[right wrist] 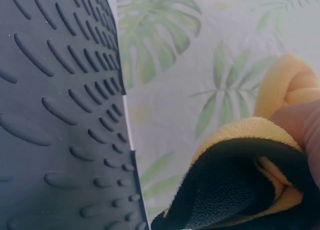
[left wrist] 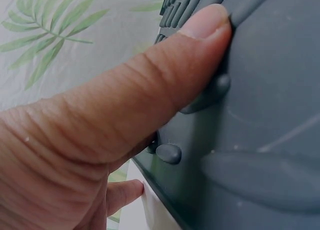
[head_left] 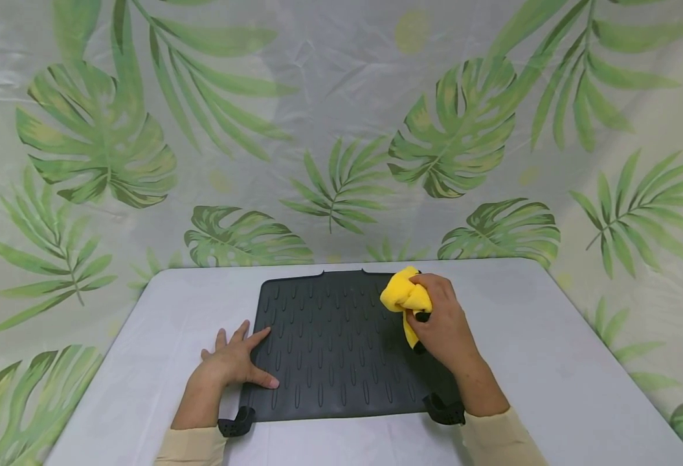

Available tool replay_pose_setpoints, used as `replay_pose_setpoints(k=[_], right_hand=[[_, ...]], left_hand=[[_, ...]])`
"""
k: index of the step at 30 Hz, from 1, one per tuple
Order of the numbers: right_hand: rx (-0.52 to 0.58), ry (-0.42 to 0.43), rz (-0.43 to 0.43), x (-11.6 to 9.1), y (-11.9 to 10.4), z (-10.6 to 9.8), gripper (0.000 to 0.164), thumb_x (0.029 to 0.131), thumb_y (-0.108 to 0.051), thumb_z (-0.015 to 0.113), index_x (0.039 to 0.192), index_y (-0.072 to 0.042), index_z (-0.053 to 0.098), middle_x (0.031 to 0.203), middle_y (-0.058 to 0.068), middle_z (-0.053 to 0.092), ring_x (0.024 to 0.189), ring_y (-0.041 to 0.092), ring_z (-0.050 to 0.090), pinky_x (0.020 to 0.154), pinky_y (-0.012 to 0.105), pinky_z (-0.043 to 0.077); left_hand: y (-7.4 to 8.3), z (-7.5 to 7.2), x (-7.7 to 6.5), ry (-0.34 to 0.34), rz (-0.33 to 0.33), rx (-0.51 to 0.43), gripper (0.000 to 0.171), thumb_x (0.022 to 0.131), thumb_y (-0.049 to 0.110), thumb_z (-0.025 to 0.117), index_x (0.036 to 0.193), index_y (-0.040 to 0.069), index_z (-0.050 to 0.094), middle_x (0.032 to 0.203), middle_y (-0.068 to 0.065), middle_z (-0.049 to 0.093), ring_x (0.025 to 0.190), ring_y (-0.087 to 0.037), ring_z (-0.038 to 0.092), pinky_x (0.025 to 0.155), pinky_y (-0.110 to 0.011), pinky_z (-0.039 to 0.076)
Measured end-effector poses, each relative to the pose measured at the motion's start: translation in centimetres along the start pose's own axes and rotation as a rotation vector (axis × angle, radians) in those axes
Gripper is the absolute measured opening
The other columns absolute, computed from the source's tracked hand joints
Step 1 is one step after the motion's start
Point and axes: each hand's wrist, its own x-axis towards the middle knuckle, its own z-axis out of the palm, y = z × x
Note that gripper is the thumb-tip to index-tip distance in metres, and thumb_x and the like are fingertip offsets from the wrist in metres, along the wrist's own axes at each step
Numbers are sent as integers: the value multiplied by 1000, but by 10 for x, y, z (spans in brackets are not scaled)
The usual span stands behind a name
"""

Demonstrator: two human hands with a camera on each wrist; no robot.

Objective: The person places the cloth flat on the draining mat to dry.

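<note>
Dark ribbed mat: [head_left: 329, 349] lying midway across the white table [head_left: 557, 362], its tabbed far side sitting near the table's far edge.
Left hand: [head_left: 233, 359] lying with fingers spread and straight at the mat's left edge, thumb resting on the ribbed surface, grasping nothing.
Right hand: [head_left: 445, 323] curling its fingers and pinching the bunched yellow cloth [head_left: 402, 291] over the mat's far right corner; whether cloth is touching mat, cannot tell.
Cloth underside: showing black in the right wrist view.
In the way: black wrist mounts [head_left: 236, 423] covering both near corners; right hand and cloth hiding much of the right edge.
Surroundings: leaf-print backdrop [head_left: 341, 97] hanging behind; beige sleeves [head_left: 192, 446] covering the forearms.
</note>
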Motion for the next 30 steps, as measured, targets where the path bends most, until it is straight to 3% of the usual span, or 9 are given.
replay_pose_setpoints(k=[22,30], right_hand=[[15,-8,-43,-2,-9,16,70,77,2,85,135,-13,51,141,16,47,122,38,56,101,61,53],[19,-1,-100,-2,-11,21,69,76,1,86,134,-14,52,140,15,48,122,37,58,96,57,56]], left_hand=[[0,0,-1,-6,-6,-5,122,54,57,96,158,22,41,169,-25,17,149,-66,3,106,-89,10],[1,-2,-2,0,17,2,121,55,58,96,158,23,41,169,-25,17,148,-68,4,105,-90,12]])
